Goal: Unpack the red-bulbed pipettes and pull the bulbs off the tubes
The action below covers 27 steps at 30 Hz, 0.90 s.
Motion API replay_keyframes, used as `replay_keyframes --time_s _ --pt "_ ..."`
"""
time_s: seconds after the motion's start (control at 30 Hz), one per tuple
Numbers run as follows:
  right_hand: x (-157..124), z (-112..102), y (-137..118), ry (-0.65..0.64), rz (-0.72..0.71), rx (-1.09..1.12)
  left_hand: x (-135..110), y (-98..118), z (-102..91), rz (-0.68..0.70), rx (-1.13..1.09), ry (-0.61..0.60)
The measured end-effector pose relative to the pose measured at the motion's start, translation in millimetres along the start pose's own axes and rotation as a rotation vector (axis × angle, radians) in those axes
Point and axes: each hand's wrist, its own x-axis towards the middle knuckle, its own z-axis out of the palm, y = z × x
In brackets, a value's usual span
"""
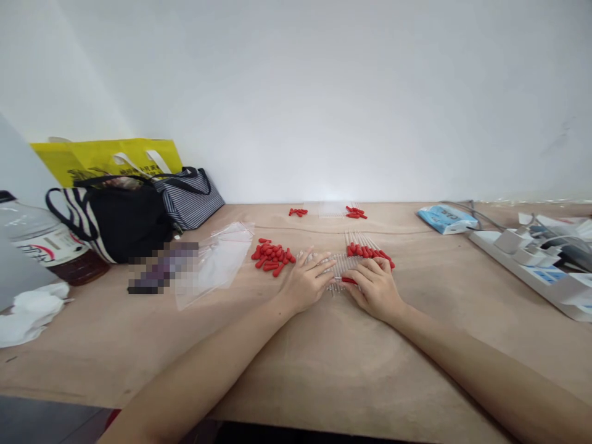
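Note:
My left hand [309, 277] lies on the wooden table [324, 370] with fingers stretched out over a row of clear thin tubes [340, 264]. My right hand [375, 285] sits beside it, fingers curled, pinching a red-capped tube [348, 280] at its left edge. A row of tubes with red caps [367, 251] lies just beyond my right hand. A loose pile of red caps [272, 256] rests just left of my left hand.
A clear plastic bag [215, 262] lies left of the caps. Farther left are striped bags [139, 213], a yellow bag [111, 157], a bottle [44, 243] and tissue [30, 311]. More tubes and caps [333, 211] lie by the wall. A power strip [536, 265] and blue packet [446, 219] sit at right.

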Motion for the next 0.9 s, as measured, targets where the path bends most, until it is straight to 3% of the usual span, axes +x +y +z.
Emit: replay_keyframes --time_s 0.17,0.9 --pt "-2.6 -1.0 1.4 0.069 -0.007 -0.075 -1.5 -0.8 -0.3 -0.054 -0.045 0.037" --pt "-5.8 -7.0 -0.6 0.015 -0.028 -0.027 -4.6 1.4 -0.6 -0.050 -0.046 0.042"
